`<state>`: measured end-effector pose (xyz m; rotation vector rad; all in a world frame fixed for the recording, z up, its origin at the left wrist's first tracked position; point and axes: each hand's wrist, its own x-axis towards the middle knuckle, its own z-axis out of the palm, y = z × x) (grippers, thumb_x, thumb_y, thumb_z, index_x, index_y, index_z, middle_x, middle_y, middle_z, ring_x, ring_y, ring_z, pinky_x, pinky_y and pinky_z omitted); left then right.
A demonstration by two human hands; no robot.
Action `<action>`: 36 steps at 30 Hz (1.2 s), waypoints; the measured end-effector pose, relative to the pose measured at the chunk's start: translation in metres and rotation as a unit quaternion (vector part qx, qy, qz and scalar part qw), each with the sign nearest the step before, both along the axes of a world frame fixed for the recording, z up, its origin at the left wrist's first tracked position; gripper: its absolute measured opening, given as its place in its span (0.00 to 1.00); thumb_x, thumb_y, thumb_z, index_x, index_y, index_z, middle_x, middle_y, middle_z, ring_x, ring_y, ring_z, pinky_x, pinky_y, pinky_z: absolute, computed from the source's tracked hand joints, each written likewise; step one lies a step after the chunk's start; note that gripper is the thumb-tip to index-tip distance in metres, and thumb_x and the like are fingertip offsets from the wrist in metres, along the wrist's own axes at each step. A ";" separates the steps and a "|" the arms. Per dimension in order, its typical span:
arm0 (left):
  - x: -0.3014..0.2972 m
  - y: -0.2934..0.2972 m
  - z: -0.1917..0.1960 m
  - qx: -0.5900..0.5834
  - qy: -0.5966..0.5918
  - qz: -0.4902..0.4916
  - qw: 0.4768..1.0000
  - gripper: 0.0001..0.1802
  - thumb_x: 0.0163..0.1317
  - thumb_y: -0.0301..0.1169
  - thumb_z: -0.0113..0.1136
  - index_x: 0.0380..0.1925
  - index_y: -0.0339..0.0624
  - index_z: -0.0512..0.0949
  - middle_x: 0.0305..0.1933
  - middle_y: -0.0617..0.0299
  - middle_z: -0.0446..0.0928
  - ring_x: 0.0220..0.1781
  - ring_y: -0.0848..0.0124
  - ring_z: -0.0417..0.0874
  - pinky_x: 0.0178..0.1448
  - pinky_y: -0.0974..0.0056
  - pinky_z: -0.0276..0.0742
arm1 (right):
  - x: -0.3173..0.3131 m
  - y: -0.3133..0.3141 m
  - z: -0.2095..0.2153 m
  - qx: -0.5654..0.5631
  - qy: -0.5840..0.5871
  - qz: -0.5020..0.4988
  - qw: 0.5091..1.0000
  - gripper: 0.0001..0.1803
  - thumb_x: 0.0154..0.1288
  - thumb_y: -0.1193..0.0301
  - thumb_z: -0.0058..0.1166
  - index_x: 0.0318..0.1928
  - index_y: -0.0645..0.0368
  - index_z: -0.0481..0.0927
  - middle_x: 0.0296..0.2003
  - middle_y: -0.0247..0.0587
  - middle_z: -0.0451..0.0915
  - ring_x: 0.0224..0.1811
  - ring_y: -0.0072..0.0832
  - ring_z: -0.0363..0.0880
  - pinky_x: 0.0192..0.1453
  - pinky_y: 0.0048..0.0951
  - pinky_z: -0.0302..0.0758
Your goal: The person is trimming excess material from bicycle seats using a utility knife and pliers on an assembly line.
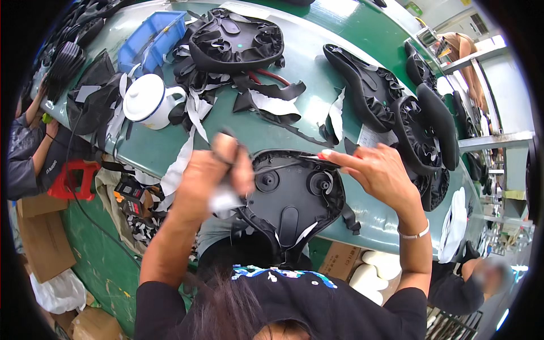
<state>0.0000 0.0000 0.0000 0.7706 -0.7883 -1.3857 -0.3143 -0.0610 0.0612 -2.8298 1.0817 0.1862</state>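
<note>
A black seat-shaped shell (290,204) with a dark cover folded over its rim lies at the table's front edge, two round bosses inside it. My left hand (212,175), smeared by motion, is closed on a thin black cord (277,167) that runs across the shell's upper part. A whitish blurred piece (224,201) shows just under that hand; its kind cannot be made out. My right hand (377,173) is closed at the shell's far right rim, its index finger stretched along it. By that fingertip are a small red spot and a thin pale sliver, too small to name.
Farther back lie more black covered shells (235,45), with others stacked at the right (368,85). Black and white fabric scraps (277,105), a white lidded mug (146,102) and a blue bin (150,39) occupy the table's left. Other people work at both sides.
</note>
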 end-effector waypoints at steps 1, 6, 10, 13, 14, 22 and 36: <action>-0.007 -0.005 0.001 0.002 0.007 -0.006 1.000 0.15 0.72 0.39 0.42 0.40 0.40 0.74 0.15 0.70 0.61 0.23 0.80 0.67 0.30 0.70 0.66 | -0.008 0.010 0.004 -0.003 0.021 -0.051 0.998 0.27 0.60 0.63 0.57 0.62 0.35 0.71 0.19 0.35 0.69 0.22 0.34 0.70 0.30 0.35 0.63; 0.063 -0.061 0.045 -0.216 0.307 -0.096 0.922 0.08 0.56 0.28 0.48 0.19 0.41 0.70 0.21 0.65 0.66 0.31 0.69 0.70 0.46 0.55 0.68 | -0.016 0.091 -0.001 -0.012 0.034 -0.207 0.978 0.28 0.58 0.66 0.57 0.62 0.40 0.71 0.15 0.37 0.67 0.15 0.36 0.67 0.23 0.37 0.60; -0.024 -0.097 0.022 -0.221 -0.524 -0.272 0.776 0.09 0.51 0.30 0.57 0.29 0.36 0.76 0.32 0.57 0.74 0.37 0.61 0.73 0.44 0.57 0.71 | -0.008 0.081 0.004 0.017 -0.010 -0.215 0.976 0.25 0.59 0.67 0.57 0.59 0.45 0.73 0.16 0.41 0.71 0.17 0.40 0.71 0.23 0.36 0.64; -0.074 -0.103 0.001 -0.331 -0.686 -0.285 0.582 0.11 0.49 0.31 0.64 0.29 0.36 0.76 0.46 0.52 0.76 0.62 0.59 0.67 0.58 0.58 0.67 | -0.019 0.059 0.010 0.077 -0.053 -0.204 0.975 0.23 0.60 0.67 0.56 0.57 0.48 0.75 0.18 0.44 0.74 0.19 0.41 0.74 0.24 0.34 0.67; -0.086 -0.108 -0.007 -0.377 -0.484 -0.371 0.697 0.11 0.52 0.32 0.63 0.30 0.36 0.75 0.44 0.55 0.76 0.59 0.61 0.70 0.55 0.59 0.69 | -0.021 0.054 0.014 0.098 -0.047 -0.188 0.976 0.23 0.60 0.67 0.56 0.58 0.48 0.74 0.17 0.44 0.74 0.19 0.40 0.74 0.24 0.34 0.68; -0.114 -0.129 0.038 -0.068 0.017 -0.184 0.980 0.15 0.68 0.37 0.50 0.23 0.43 0.68 0.19 0.70 0.60 0.19 0.80 0.55 0.23 0.72 0.51 | -0.039 0.131 -0.017 0.033 -0.057 -0.253 0.965 0.27 0.62 0.64 0.54 0.63 0.45 0.69 0.15 0.40 0.73 0.15 0.39 0.73 0.20 0.38 0.64; -0.090 -0.103 0.044 -0.299 -0.181 0.575 0.740 0.10 0.64 0.33 0.53 0.28 0.40 0.68 0.26 0.62 0.70 0.26 0.75 0.68 0.32 0.70 0.65 | 0.026 0.238 -0.053 0.329 -0.433 -0.543 0.640 0.27 0.66 0.70 0.52 0.65 0.49 0.64 0.42 0.42 0.80 0.27 0.22 0.79 0.34 0.24 0.76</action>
